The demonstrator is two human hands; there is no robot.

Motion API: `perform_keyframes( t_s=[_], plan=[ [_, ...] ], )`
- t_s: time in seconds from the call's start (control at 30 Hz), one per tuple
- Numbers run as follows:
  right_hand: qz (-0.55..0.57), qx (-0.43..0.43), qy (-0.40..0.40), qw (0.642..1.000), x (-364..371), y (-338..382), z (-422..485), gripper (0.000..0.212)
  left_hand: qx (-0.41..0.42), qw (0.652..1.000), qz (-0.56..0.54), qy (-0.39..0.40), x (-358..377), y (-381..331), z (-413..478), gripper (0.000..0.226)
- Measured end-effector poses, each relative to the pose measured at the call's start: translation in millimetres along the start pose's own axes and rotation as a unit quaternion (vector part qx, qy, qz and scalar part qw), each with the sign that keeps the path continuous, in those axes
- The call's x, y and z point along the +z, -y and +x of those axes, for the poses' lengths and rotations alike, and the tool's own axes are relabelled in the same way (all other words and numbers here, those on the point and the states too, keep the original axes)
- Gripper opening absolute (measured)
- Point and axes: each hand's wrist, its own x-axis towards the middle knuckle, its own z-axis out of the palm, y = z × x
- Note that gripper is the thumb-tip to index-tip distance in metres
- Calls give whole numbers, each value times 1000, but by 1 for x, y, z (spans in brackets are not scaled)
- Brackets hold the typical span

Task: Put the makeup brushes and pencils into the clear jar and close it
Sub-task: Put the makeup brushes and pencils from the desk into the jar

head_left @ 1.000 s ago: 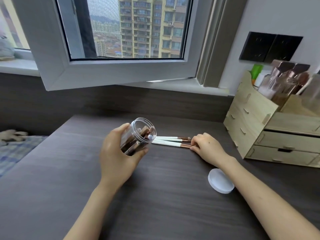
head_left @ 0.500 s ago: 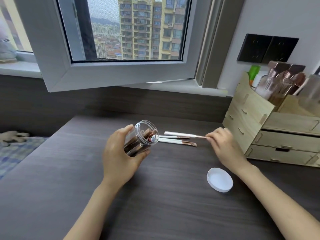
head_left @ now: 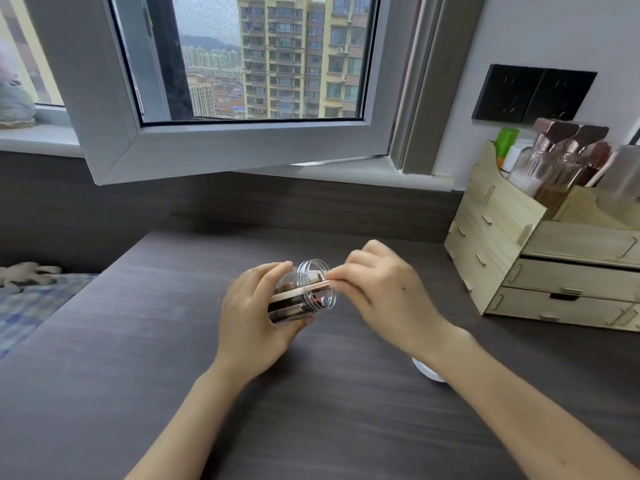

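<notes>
My left hand [head_left: 252, 317] grips the clear jar [head_left: 318, 271], tilted on its side a little above the dark table, its open mouth facing right. Several dark and rose-gold brushes and pencils lie inside it. My right hand [head_left: 384, 292] is at the jar's mouth, pinching the end of a white, rose-gold makeup brush [head_left: 317, 287] that is mostly inside the jar. The white lid [head_left: 427, 373] lies on the table, mostly hidden under my right forearm. No loose brushes show on the table; the spot behind my right hand is hidden.
A pale wooden drawer organizer [head_left: 502, 244] with bottles on top stands at the right. An open window sash [head_left: 207, 147] juts over the table's far edge. The dark wooden table [head_left: 156, 358] stretches left toward a checked blanket [head_left: 31, 306].
My right hand lifted a brush off the table and moved left to the jar's mouth, sliding the brush in. The view and the jar shifted right; the lid is now under my forearm.
</notes>
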Motion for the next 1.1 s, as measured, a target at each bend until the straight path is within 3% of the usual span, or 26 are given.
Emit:
perform_keyframes(
  t_s=[0.13,0.27,0.33,0.4,0.47,0.57,0.7,0.97,1.1],
  plan=[
    [58,56,-6,997,20,11,11,17,-24,1000,-17,0,-1,2,-1,67],
    [167,93,54,980,14,7,10,26,-50,998,-23,-9,-3,4,2,70],
    [225,170,14,959,13,-13,3,22,-73,996,-35,-20,-5,5,3,72],
    [127,257,-20,958,23,-51,-9,18,-107,992,-50,-36,-6,7,4,76],
    [-24,314,79,946,36,-85,-22,19,-143,986,-72,-48,-6,10,4,76],
    [-71,315,184,928,54,-110,-38,22,-169,980,-92,-56,-7,10,4,76],
    [-44,293,171,940,66,-116,-39,16,-170,979,-99,-59,-6,10,3,76],
    [-111,158,247,949,57,-125,-44,19,-152,982,-100,-58,-6,10,3,76],
    [15,268,170,948,36,-114,-50,14,-146,982,-102,-63,-6,10,3,76]
  ],
)
